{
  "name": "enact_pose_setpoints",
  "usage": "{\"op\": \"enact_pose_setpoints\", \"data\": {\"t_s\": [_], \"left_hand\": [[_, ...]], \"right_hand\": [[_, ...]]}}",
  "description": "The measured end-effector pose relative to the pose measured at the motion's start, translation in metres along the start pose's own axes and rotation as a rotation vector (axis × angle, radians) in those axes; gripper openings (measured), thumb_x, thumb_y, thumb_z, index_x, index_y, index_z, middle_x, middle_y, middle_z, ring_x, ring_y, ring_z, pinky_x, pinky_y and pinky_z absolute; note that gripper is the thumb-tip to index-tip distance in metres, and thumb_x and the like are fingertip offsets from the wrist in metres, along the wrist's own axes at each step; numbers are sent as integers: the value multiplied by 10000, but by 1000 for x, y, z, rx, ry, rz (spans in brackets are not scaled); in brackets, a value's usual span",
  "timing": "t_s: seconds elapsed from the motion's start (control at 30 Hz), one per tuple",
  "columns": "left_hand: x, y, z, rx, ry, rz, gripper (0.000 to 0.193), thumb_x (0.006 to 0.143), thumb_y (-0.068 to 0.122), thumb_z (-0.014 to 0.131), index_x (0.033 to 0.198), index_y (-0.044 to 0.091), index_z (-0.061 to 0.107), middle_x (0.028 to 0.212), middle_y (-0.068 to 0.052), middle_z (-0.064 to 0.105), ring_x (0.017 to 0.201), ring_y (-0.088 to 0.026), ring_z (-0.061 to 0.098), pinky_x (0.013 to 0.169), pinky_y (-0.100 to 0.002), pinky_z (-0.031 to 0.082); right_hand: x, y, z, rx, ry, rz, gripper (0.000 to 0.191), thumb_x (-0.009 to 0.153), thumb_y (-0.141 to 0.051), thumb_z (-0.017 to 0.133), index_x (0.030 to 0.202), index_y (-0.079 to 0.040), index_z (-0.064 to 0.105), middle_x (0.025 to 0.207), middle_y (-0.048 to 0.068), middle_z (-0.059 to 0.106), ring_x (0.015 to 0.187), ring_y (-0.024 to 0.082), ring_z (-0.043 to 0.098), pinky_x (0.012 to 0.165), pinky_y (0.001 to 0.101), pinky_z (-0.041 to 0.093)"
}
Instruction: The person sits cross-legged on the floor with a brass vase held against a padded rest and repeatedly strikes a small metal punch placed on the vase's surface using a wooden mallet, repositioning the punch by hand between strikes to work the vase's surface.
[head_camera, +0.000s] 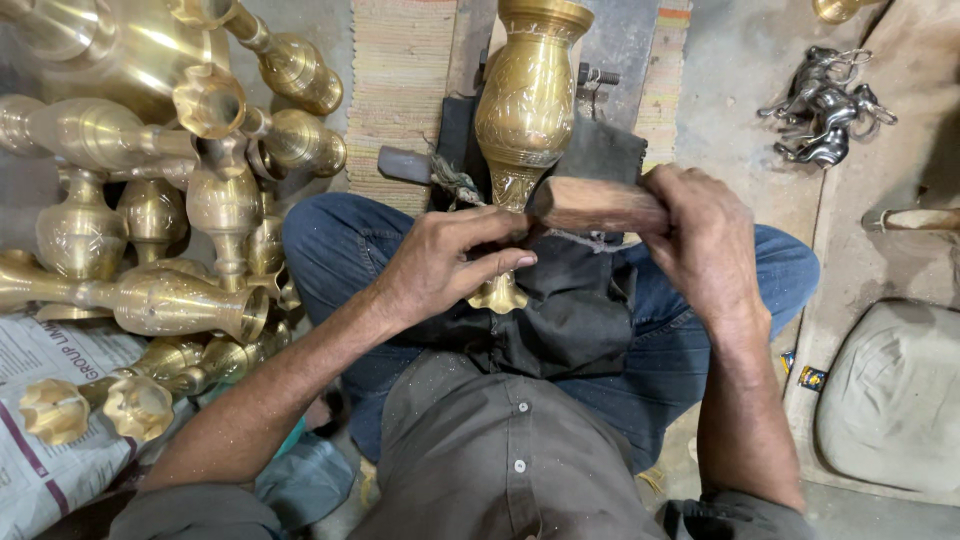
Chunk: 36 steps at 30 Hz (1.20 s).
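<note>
Workshop floor, brass vases piled left (150, 200). Brass vase (527, 110) lies in my lap, long axis pointing away (foot nearest). Left hand (450, 262) pinches its stem; right hand (700, 240) grips wooden mallet (590, 205).

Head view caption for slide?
Left hand steadies brass vase on lap; right hand grips wooden mallet.

Over on the left we've got a heap of brass vases (150, 190) on newspaper (40, 470), silver horse figurines (825, 110) upper right, grey cushion (890, 400) lower right.
</note>
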<state>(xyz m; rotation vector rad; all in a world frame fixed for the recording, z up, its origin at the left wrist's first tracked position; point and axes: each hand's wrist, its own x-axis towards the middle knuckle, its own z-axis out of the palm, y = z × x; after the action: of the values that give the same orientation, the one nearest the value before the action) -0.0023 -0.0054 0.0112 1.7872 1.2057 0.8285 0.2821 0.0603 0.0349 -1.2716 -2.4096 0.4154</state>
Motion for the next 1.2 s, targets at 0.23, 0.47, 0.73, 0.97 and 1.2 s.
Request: {"op": "enact_pose_setpoints", "data": {"t_s": [0.23, 0.47, 0.73, 0.97, 1.2], "left_hand": [[0, -4, -1, -62, -30, 24, 366, 970, 296, 739, 1238, 48, 724, 1162, -105, 769, 1039, -220, 763, 887, -351, 628], [2, -6, -2, -32, -29, 6, 389, 943, 316, 766, 1206, 33, 729, 1128, -106, 780, 1018, -217, 774, 875, -346, 629], [-1, -10, -2, -87, -21, 73, 385, 973, 270, 743, 1267, 22, 716, 1190, -123, 764, 1077, -240, 754, 921, -360, 611], [-1, -11, 0, -94, 1, 5, 392, 928, 288, 786, 1222, 38, 721, 1145, -109, 774, 1003, -199, 774, 866, -341, 632], [-1, -16, 2, -106, 0, -4, 385, 923, 289, 794, 1211, 44, 723, 1146, -111, 768, 998, -192, 770, 856, -335, 642]], "right_hand": [[-1, -1, 4, -65, 76, -42, 209, 915, -38, 799, 1031, -20, 626, 819, 96, 627, 786, 241, 623, 755, 412, 506], [5, -10, -4, 38, -6, 53, 282, 800, -67, 782, 1000, -21, 589, 804, 133, 635, 768, 313, 630, 697, 425, 504], [9, -17, -15, 263, -32, 305, 275, 874, -30, 743, 1086, -16, 569, 883, 120, 632, 793, 271, 672, 716, 407, 521], [12, -20, -17, 160, -81, 205, 288, 829, -59, 748, 1064, -24, 586, 871, 121, 631, 806, 331, 665, 723, 453, 515], [11, -13, -13, -15, -92, -11, 297, 830, -77, 793, 1036, -24, 585, 865, 153, 612, 840, 369, 634, 752, 471, 492]]}}
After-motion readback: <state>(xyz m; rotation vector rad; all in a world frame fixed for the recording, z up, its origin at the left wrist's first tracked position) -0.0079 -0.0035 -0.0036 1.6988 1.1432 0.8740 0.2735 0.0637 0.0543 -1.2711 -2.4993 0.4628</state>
